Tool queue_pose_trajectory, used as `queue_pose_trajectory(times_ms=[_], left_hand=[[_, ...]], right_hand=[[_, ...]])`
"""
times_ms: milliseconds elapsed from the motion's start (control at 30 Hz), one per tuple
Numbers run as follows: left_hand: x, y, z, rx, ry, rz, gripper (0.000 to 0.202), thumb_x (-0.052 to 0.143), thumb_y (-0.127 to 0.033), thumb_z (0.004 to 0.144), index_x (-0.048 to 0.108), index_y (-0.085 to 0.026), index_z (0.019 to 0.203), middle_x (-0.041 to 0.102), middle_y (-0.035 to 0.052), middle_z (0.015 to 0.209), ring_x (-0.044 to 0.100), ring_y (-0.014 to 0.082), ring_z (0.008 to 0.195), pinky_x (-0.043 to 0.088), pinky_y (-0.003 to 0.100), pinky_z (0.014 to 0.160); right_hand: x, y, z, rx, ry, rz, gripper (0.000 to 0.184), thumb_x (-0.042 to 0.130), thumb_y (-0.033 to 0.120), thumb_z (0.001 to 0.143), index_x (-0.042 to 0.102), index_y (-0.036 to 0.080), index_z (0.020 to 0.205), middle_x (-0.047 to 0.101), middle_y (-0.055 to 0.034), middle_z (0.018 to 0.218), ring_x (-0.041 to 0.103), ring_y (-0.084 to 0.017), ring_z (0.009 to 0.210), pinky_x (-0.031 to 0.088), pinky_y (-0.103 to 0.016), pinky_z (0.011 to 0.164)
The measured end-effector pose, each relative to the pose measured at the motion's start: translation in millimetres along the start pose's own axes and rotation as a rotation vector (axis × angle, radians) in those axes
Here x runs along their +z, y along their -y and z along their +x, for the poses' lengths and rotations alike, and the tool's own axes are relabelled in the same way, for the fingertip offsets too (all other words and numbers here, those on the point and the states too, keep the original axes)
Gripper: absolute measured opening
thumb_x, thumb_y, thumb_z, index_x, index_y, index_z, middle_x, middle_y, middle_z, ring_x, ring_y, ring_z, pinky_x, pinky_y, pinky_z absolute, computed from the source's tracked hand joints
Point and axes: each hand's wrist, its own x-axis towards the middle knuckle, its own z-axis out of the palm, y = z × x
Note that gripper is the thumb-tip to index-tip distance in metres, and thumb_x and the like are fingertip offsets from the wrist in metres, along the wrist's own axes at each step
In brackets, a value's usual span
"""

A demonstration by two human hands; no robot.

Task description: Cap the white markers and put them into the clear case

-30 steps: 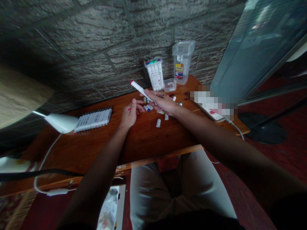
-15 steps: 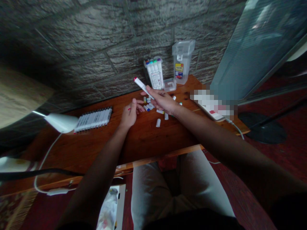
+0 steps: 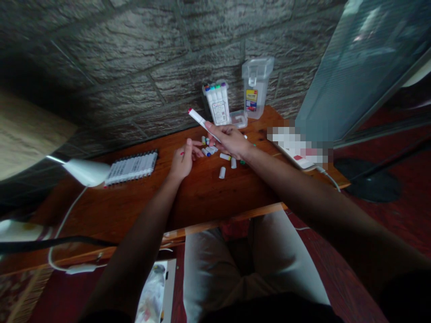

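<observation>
My right hand (image 3: pixel 229 140) is closed around a white marker (image 3: pixel 197 117), whose red end points up and to the left. To its left, my left hand (image 3: pixel 183 159) rests over the table with fingers apart and nothing held; a small red mark shows on it. Several loose white marker caps (image 3: pixel 222 172) lie scattered below and between the hands, some with blue, yellow or green ends. My right hand hides part of that group. Behind them, a clear case of markers (image 3: pixel 218 104) stands upright by the wall, coloured ends up.
On the wooden table (image 3: pixel 215 202), a row of white markers (image 3: pixel 132 168) lies at left beside a white lamp (image 3: pixel 86 172). A clear plastic box (image 3: pixel 257 87) and a clear lid (image 3: pixel 238 119) are at the back. A partly blurred device (image 3: pixel 305 163) with a cable sits right.
Hardly anything differs. My right hand has shifted very slightly right with the marker still in it; my left hand stays in place.
</observation>
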Motion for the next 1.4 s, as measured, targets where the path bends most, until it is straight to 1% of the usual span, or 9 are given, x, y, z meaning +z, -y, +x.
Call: queue_pose_trajectory(times_ms=[200, 367, 467, 600, 800, 933, 1100, 1267, 1400], left_hand=[[-0.9, 1, 0, 0.014, -0.007, -0.017, 0.076, 0.029, -0.079, 0.097, 0.074, -0.018, 0.096, 0.075, 0.0075, 0.071, 0.068, 0.0167, 0.064, 0.050, 0.028, 0.057], [-1.0, 3, 1, 0.008, -0.005, -0.005, 0.077, 0.028, -0.079, 0.097, 0.074, -0.019, 0.095, 0.075, 0.0080, 0.073, 0.067, 0.0167, 0.064, 0.049, 0.028, 0.057], [-0.9, 3, 1, -0.005, 0.000, 0.013, 0.078, 0.026, -0.080, 0.097, 0.074, -0.019, 0.095, 0.076, 0.0082, 0.074, 0.068, 0.0173, 0.065, 0.049, 0.029, 0.058], [-1.1, 2, 1, 0.008, -0.001, 0.007, 0.077, 0.026, -0.079, 0.098, 0.074, -0.020, 0.094, 0.076, 0.0080, 0.074, 0.068, 0.0176, 0.067, 0.050, 0.029, 0.059], [-1.2, 1, 0, 0.001, -0.001, 0.014, 0.077, 0.026, -0.080, 0.097, 0.074, -0.020, 0.094, 0.075, 0.0079, 0.074, 0.067, 0.0174, 0.066, 0.050, 0.030, 0.061], [-1.3, -1, -1, -0.008, -0.001, 0.014, 0.078, 0.025, -0.081, 0.097, 0.074, -0.020, 0.095, 0.075, 0.0080, 0.074, 0.068, 0.0178, 0.069, 0.050, 0.029, 0.061], [-1.3, -2, -1, -0.003, 0.003, 0.013, 0.076, 0.026, -0.079, 0.098, 0.074, -0.020, 0.096, 0.076, 0.0082, 0.075, 0.069, 0.0180, 0.071, 0.051, 0.029, 0.062], [-1.2, -3, -1, -0.013, -0.001, 0.011, 0.075, 0.026, -0.078, 0.099, 0.074, -0.020, 0.095, 0.076, 0.0084, 0.076, 0.071, 0.0185, 0.073, 0.051, 0.030, 0.061], [-0.9, -3, -1, -0.006, -0.005, 0.006, 0.075, 0.027, -0.078, 0.098, 0.074, -0.020, 0.095, 0.077, 0.0089, 0.077, 0.072, 0.0186, 0.074, 0.051, 0.030, 0.061]], right_hand=[[-3, -3, 3, 0.023, -0.052, 0.066, 0.050, 0.061, 0.069, 0.092, 0.057, 0.020, 0.086, 0.052, 0.0048, 0.059, 0.028, -0.005, 0.042, 0.014, -0.022, 0.035], [-1, -7, 6, -0.004, 0.002, 0.102, 0.030, 0.060, 0.047, 0.101, 0.063, 0.018, 0.098, 0.054, 0.0045, 0.066, 0.036, -0.006, 0.047, 0.022, -0.020, 0.038], [1, -10, 6, -0.020, 0.041, 0.083, 0.020, 0.063, 0.039, 0.100, 0.063, 0.019, 0.100, 0.056, 0.0052, 0.070, 0.040, -0.005, 0.051, 0.028, -0.018, 0.041], [3, -9, 1, -0.005, 0.076, 0.073, 0.021, 0.065, 0.041, 0.099, 0.060, 0.021, 0.102, 0.055, 0.0058, 0.070, 0.043, -0.005, 0.052, 0.031, -0.016, 0.044], [3, -2, -4, 0.076, 0.070, 0.071, 0.022, 0.055, 0.045, 0.104, 0.056, 0.023, 0.106, 0.047, 0.0087, 0.061, 0.028, -0.005, 0.043, 0.018, -0.017, 0.038], [1, -1, -2, 0.125, 0.055, 0.081, 0.025, 0.052, 0.045, 0.105, 0.054, 0.021, 0.100, 0.048, 0.0082, 0.060, 0.027, -0.005, 0.043, 0.018, -0.017, 0.037], [3, -1, -2, 0.064, 0.053, 0.049, 0.022, 0.060, 0.038, 0.102, 0.052, 0.020, 0.091, 0.055, 0.0066, 0.063, 0.034, -0.004, 0.045, 0.023, -0.016, 0.039], [2, -3, -4, 0.027, 0.082, 0.041, 0.025, 0.069, 0.041, 0.097, 0.052, 0.022, 0.095, 0.057, 0.0073, 0.064, 0.035, -0.004, 0.045, 0.024, -0.016, 0.040], [1, -5, -2, 0.042, 0.078, 0.037, 0.026, 0.068, 0.041, 0.097, 0.053, 0.021, 0.093, 0.055, 0.0074, 0.061, 0.034, -0.004, 0.044, 0.024, -0.017, 0.039]])
